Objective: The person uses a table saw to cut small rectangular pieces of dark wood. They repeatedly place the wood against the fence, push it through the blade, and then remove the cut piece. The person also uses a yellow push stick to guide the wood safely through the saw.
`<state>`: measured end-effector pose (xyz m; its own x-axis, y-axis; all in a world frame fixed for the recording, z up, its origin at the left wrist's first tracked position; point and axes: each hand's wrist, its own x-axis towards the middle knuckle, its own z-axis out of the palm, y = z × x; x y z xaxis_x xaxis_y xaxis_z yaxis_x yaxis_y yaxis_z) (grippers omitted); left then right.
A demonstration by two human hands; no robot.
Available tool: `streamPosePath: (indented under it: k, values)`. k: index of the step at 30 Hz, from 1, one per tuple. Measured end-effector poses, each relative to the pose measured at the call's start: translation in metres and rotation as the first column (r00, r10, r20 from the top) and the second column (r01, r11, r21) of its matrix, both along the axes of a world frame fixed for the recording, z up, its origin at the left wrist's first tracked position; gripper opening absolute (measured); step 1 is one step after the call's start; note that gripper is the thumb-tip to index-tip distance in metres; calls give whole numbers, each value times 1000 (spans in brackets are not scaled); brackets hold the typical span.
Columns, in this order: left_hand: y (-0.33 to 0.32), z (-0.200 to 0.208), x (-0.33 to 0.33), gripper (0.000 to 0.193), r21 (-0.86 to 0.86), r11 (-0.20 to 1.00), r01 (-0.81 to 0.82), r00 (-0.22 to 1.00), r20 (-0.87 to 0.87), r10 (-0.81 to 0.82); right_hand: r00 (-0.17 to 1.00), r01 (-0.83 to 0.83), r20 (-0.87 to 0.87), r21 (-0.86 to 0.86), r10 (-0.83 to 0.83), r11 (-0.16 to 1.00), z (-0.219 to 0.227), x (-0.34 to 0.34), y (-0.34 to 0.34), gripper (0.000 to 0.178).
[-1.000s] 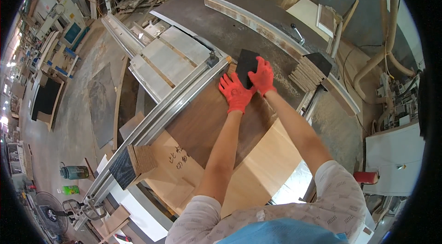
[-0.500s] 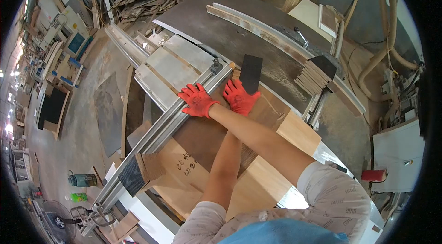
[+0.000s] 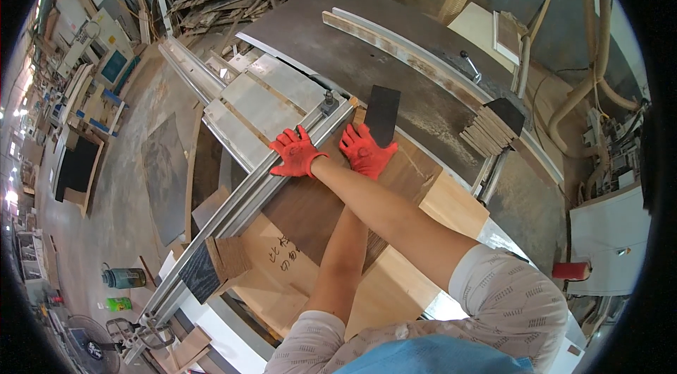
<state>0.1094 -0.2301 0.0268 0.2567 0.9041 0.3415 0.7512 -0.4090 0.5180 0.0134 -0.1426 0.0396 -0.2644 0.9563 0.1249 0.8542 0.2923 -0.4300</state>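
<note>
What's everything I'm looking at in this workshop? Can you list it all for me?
saw table: one, grey, centre, spreading to the back
metal fence rail: one, silver, running diagonally left of the hands
brown panel: one, dark brown, under the forearms
pale board: one, light wood, right of the brown panel
small dark panel: one, black, just beyond the hands
stacked boards: one pile, brown, at right
bottle: one, green, on the floor at left
left hand: red glove, flat on the brown panel
right hand: red glove, crossed over, on the rail
</note>
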Motion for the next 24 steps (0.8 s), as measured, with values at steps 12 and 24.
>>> streamPosePath:
  k: [12, 24]
  values:
    - [37, -22, 5, 96, 7, 1000, -16, 999, 29, 16, 999, 10, 31, 10, -11, 1000, -27, -4, 35, 82]
    - [70, -39, 13, 99, 11, 999, -40, 999, 2, 40, 1000, 9, 9, 56, -10, 998, -44, 2, 66, 81]
